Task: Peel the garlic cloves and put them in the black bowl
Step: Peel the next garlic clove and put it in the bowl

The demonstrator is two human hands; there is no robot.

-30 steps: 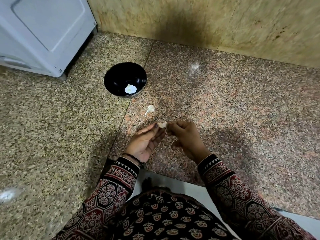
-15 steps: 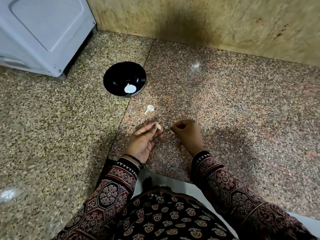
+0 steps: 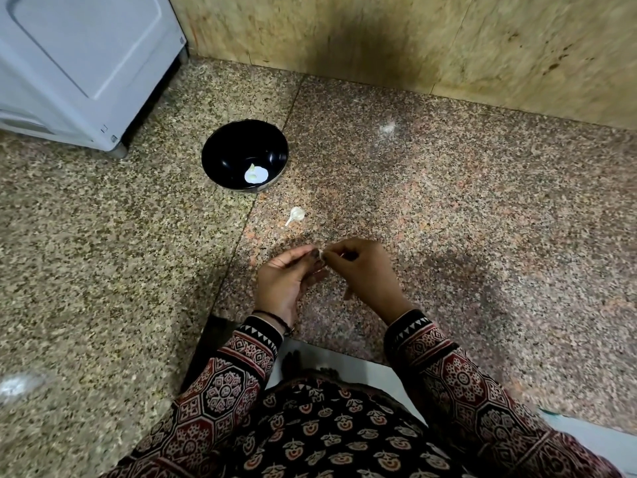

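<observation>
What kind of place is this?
Likely a home floor, maybe a kitchen or utility corner: speckled stone floor meeting a stained wall, a white appliance standing on it, and left hand and right hand pinching a garlic clove near a black bowl.

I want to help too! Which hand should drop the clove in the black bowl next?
Probably the left hand: it holds the clove at its fingertips and lies nearer the black bowl, which sits ahead to the left.
</observation>
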